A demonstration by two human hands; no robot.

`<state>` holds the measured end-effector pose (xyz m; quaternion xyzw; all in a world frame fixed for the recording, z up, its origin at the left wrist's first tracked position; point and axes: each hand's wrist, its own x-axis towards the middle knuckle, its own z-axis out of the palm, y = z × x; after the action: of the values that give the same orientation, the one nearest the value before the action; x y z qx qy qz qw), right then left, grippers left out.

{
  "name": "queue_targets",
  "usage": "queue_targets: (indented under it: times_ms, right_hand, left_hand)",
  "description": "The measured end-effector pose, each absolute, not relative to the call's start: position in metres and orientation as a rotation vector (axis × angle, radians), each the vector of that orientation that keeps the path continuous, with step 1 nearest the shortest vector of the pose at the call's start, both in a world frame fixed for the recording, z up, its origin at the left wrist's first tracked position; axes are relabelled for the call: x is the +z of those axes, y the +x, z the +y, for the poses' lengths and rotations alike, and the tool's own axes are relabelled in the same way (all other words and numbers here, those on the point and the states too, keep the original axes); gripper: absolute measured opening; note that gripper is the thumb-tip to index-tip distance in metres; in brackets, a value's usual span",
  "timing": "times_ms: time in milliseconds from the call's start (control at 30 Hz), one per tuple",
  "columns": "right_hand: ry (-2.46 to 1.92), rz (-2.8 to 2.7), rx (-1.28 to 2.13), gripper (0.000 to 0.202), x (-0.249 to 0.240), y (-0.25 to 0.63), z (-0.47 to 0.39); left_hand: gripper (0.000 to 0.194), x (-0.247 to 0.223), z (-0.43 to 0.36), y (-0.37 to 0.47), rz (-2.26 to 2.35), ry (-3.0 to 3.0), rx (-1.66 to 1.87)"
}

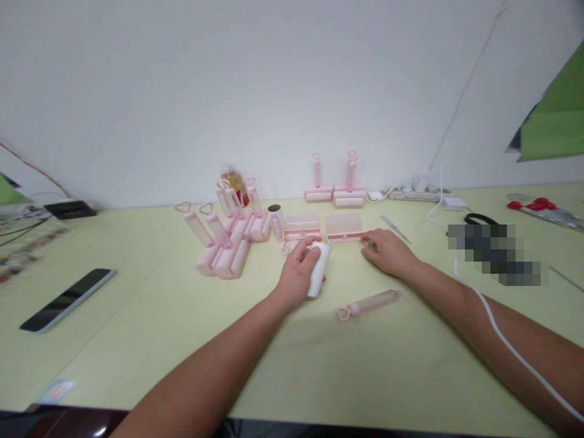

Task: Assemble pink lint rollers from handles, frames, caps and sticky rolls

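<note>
My left hand [298, 274] wrapped round white roll [320, 269], roll tilted, my right hand [385, 250] half-curled at pink case [345, 236] corner, can't tell if pinching, both forearms angled inward.

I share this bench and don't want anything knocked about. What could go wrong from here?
The white cable crosses the view of the right forearm, so it might snag if that arm moves.

The loose pink handle lies on its side between the arms and could be bumped or rolled.

The upright roll with the dark opening stands just beyond the left hand, which holds a white roll; a brush might tip it.
</note>
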<state>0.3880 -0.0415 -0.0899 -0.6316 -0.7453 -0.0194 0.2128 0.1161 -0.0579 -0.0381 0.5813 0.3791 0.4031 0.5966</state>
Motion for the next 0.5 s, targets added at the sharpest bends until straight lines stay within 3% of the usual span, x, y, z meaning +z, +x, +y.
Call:
queue_targets:
  times_ms: [200,500]
  right_hand:
    - [-1.679,-2.015,-0.083,0.014,-0.080,0.381,-0.048]
    - [-1.469,-1.669,0.013,0.020,-0.069,0.364,-0.063]
  left_hand:
    - [0.048,-0.039,-0.055,0.116,0.871,1.299,0.950]
    - [0.046,-0.033,-0.048,0.113,0.791,1.052,0.953]
